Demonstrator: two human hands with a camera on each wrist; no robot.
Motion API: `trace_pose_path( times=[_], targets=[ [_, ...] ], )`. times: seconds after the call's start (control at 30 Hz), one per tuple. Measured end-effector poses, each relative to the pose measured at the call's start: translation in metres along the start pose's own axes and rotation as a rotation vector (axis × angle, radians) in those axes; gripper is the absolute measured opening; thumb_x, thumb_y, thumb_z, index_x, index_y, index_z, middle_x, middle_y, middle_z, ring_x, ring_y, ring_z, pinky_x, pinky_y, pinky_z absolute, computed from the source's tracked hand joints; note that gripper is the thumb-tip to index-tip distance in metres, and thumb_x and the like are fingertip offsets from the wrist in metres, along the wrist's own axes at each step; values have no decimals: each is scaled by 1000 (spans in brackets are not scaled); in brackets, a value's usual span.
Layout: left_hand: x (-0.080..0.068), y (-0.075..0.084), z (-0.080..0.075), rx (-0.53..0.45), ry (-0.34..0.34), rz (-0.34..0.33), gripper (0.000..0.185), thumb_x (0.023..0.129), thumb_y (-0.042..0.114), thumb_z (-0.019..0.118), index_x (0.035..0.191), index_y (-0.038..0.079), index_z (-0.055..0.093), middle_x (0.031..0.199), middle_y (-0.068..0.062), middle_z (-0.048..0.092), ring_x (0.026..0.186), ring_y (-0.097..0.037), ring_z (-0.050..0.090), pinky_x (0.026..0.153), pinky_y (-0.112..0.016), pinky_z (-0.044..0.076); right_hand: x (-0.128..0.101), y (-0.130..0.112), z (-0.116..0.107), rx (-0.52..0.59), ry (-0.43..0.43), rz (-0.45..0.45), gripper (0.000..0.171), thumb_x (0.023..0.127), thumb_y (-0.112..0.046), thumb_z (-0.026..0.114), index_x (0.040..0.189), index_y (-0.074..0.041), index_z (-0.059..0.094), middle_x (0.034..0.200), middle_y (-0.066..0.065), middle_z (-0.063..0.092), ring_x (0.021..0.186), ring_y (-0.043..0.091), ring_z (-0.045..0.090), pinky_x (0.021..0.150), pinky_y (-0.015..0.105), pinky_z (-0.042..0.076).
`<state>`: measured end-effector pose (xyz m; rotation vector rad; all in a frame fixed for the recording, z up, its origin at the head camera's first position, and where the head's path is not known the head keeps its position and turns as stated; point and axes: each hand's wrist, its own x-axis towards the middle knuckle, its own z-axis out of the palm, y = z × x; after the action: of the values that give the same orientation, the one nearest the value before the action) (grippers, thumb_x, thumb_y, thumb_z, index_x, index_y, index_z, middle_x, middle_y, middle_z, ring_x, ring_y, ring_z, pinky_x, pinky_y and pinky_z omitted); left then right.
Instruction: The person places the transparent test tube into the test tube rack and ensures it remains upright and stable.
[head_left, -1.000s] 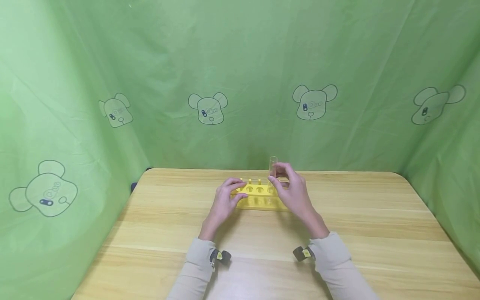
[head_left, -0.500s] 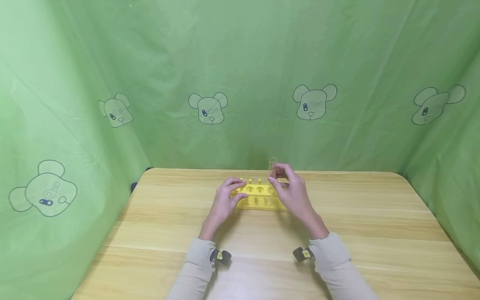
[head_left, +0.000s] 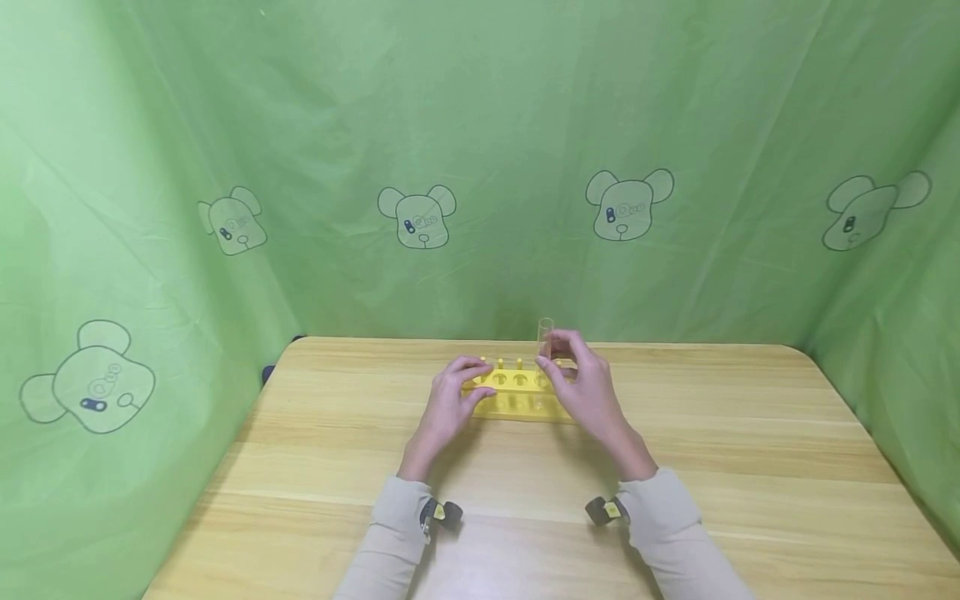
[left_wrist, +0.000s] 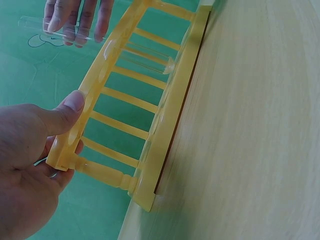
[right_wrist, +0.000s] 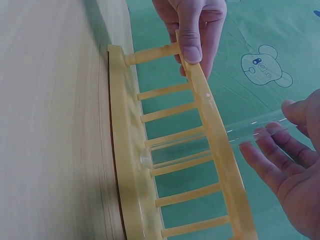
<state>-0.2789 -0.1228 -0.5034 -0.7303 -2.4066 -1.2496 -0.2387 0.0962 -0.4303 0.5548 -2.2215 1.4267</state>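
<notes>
A yellow test tube rack (head_left: 517, 413) stands upright on the table, with a row of round holes in its top bar. My left hand (head_left: 448, 396) grips the left end of that bar, thumb in front and fingers behind, as the left wrist view shows. A clear test tube (head_left: 546, 330) stands upright through a hole right of the rack's middle. My right hand (head_left: 591, 390) holds its upper part between thumb and fingers. In the right wrist view, the tube's rounded lower end is at the rack's base (right_wrist: 125, 150); whether it touches is hard to tell.
The wooden table (head_left: 510, 517) spreads around the rack on all sides. A green curtain (head_left: 510, 108) printed with bear heads hangs behind the table and along both sides. A small dark device with a yellow mark is strapped at each wrist.
The test tube has sunk slightly lower in the rack, and my right hand has come down a little with it. My left hand and the rack stay in place.
</notes>
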Motion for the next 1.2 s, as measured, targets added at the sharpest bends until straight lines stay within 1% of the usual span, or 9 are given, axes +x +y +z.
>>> trace_pose_path(
  times=[0.13, 0.27, 0.5, 0.67, 0.83, 0.9, 1.07, 1.13, 1.2],
  targets=[
    [0, -1, 0, 5, 3, 6, 39, 84, 9, 82, 119, -6, 71, 123, -19, 68, 116, -31, 64, 109, -39, 50, 0, 1, 0, 3, 3, -1, 33, 93, 11, 68, 124, 12, 55, 105, 25, 67, 99, 40, 67, 80, 49, 63],
    [0, 0, 0, 6, -2, -4, 39, 85, 10, 81, 119, -6, 71, 123, -18, 68, 117, -30, 64, 110, -38, 49, -1, 0, 0, 8, 3, 6, 34, 92, 11, 69, 124, 13, 56, 105, 26, 67, 99, 40, 68, 80, 49, 63],
    [0, 1, 0, 3, 7, 11, 39, 84, 7, 81, 119, -6, 71, 122, -18, 68, 116, -31, 65, 108, -38, 51, -1, 0, 0, 4, 2, 16, 34, 92, 11, 69, 124, 12, 56, 104, 25, 67, 98, 39, 68, 80, 44, 64],
    [-1, 0, 1, 6, 12, 14, 38, 84, 7, 82, 118, -6, 71, 122, -18, 68, 115, -31, 65, 108, -38, 51, -3, 2, 1, 10, 2, 24, 34, 92, 11, 69, 124, 11, 56, 104, 24, 67, 99, 39, 68, 80, 47, 64],
    [-1, 2, 1, -1, 1, -3, 39, 84, 10, 82, 119, -4, 71, 123, -17, 68, 117, -30, 64, 109, -37, 50, -5, 6, 1, 15, 4, 25, 35, 93, 11, 68, 125, 11, 56, 104, 24, 66, 100, 39, 68, 80, 49, 63],
    [-1, 2, 1, -2, -4, -10, 39, 84, 10, 82, 119, -4, 71, 123, -15, 68, 117, -29, 64, 109, -37, 50, -6, 18, 2, 13, 8, 26, 35, 93, 10, 69, 126, 10, 56, 105, 23, 67, 100, 39, 68, 80, 48, 64],
    [-1, 3, 1, -9, -5, -10, 39, 85, 9, 81, 120, -5, 71, 123, -17, 68, 117, -30, 64, 109, -38, 50, -6, 45, 6, 9, 9, 36, 37, 94, 2, 72, 128, 1, 58, 106, 15, 68, 102, 31, 69, 81, 42, 64],
    [-1, 2, 1, -12, -2, -6, 39, 85, 8, 81, 119, -5, 71, 123, -20, 67, 117, -31, 64, 109, -39, 50, -6, 46, 5, 14, 5, 35, 36, 95, -1, 72, 129, -2, 59, 106, 12, 68, 102, 28, 69, 81, 39, 64],
    [-1, 2, 1, -17, 4, 1, 38, 85, 8, 81, 119, -5, 71, 123, -22, 67, 117, -32, 64, 109, -40, 50, -6, 46, 6, 16, 2, 34, 36, 95, -1, 72, 128, -3, 59, 106, 11, 69, 102, 27, 69, 81, 38, 64]
  ],
)
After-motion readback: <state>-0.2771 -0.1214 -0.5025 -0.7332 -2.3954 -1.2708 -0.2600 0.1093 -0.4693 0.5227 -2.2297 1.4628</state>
